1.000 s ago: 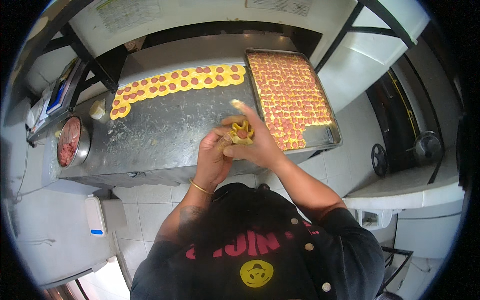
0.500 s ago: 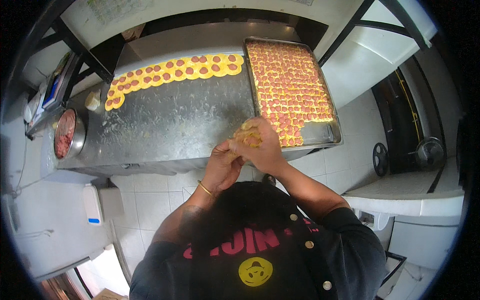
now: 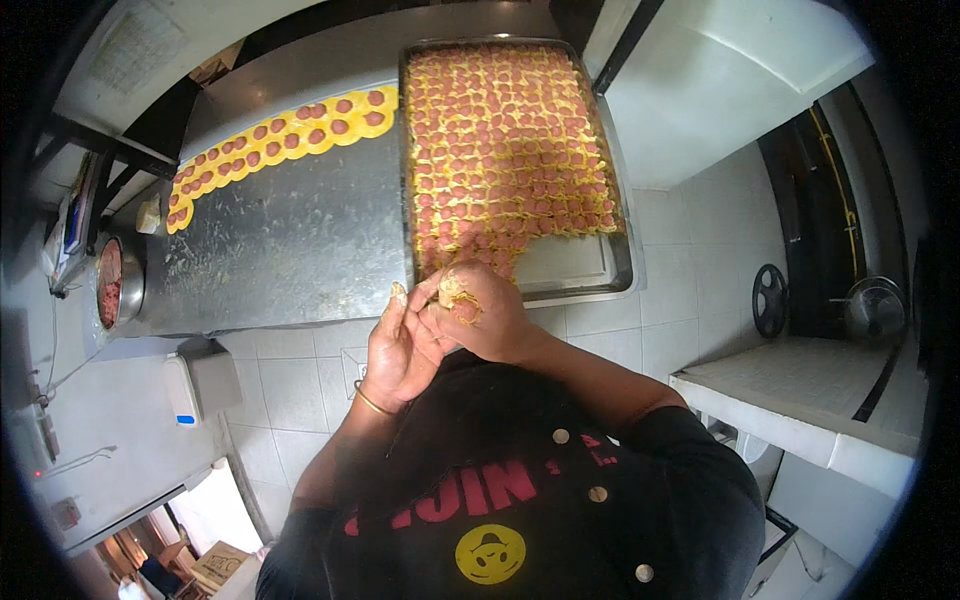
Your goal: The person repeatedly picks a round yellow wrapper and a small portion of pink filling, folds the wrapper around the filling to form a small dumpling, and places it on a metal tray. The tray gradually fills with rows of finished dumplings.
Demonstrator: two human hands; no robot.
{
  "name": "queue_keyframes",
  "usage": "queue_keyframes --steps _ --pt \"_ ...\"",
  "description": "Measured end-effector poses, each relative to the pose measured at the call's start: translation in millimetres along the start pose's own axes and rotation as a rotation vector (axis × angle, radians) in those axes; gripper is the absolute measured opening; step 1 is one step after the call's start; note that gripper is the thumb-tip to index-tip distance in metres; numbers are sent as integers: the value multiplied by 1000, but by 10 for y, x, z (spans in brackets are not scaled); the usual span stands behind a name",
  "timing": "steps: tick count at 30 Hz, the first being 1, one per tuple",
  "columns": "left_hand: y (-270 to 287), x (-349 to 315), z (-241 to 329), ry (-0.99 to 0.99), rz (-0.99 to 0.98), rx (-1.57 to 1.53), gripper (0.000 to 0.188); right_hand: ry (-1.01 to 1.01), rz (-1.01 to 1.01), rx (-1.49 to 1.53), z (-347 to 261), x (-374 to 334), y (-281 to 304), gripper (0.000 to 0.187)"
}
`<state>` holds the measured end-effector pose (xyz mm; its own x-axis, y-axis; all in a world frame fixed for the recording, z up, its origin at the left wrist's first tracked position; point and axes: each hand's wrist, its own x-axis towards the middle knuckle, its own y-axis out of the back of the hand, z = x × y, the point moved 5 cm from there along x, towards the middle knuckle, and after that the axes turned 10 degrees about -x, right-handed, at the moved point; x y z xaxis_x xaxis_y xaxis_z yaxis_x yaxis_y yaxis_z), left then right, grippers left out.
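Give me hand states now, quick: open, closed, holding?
Left hand: open, thumb spread, no item visible in its grip.
Right hand: closed around a yellow dough piece with pink filling.

There's a broad bare stretch of steel table (image 3: 290,240) where a hand could pass, between the bowl (image 3: 130,290) at the left end and the tray (image 3: 628,278). Behind it, the strip of yellow wrappers (image 3: 285,135) bars the way. Packed dumplings (image 3: 510,130) block most of the tray, leaving room at its near right corner. The right hand (image 3: 482,318) crowds the near left corner; how high above, I can't quite judge.
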<state>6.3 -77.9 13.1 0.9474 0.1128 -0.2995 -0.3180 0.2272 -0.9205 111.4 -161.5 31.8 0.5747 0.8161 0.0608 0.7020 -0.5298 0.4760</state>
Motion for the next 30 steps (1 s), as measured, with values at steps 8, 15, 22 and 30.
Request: queue_keyframes --steps 8,15,22,30 --pt "-22 574 -527 94 132 341 71 115 1 -340 853 -484 723 43" --pt "197 765 -222 -233 263 566 51 -23 -77 -505 1530 -167 847 35" --pt "456 270 -24 -343 403 607 53 -146 -117 -644 1518 -7 673 35" --pt "700 -188 49 -454 511 497 39 -270 -231 -789 1604 13 590 45"
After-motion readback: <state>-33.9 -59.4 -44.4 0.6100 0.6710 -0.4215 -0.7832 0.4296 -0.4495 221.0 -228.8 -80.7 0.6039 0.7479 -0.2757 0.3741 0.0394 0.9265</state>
